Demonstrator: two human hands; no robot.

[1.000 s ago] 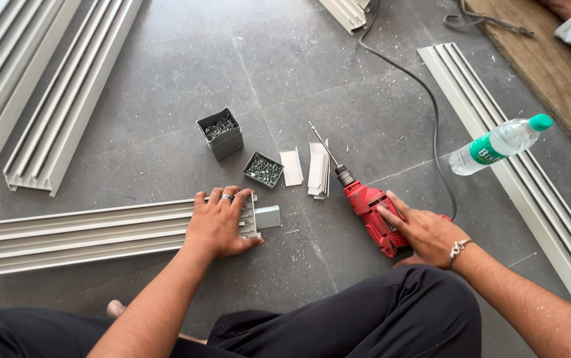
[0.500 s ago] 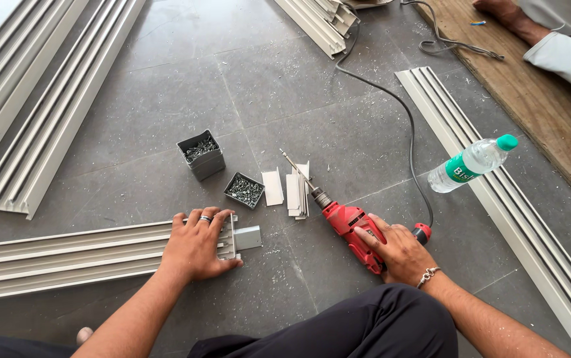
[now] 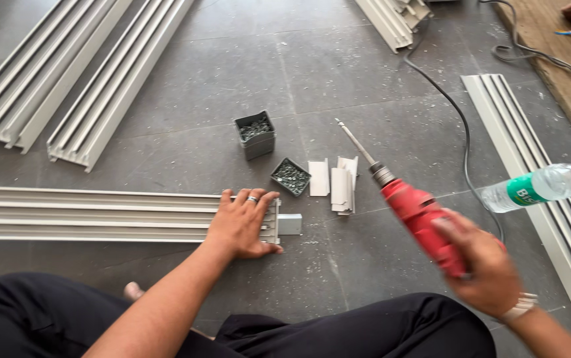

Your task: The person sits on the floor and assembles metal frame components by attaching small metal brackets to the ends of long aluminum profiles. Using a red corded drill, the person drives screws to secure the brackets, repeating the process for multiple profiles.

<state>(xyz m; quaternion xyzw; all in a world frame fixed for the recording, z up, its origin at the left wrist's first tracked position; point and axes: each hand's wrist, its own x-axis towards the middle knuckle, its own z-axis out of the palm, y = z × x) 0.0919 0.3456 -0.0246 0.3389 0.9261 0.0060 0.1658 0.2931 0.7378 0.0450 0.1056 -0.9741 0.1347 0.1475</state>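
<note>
We see a grey tiled floor (image 3: pixel 338 66) dusted with pale shavings near the lower middle. A wooden board (image 3: pixel 564 73) lies at the upper right of the frame. Soft, even light falls across everything, leaving only faint shadows.

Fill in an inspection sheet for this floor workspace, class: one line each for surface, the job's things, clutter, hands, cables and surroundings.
Surface: grey tiled floor, dusty, with pale shavings near the work.
Job's things: grey aluminium track lying flat; red drill lifted, bit pointing away from the person.
Clutter: two open boxes of screws, small pale brackets, water bottle lying across a side track.
Hands: left hand pressed flat on the track's end; right hand grips the drill.
Cables: black cord trails across the floor.
Surroundings: more tracks, wooden board.
</note>
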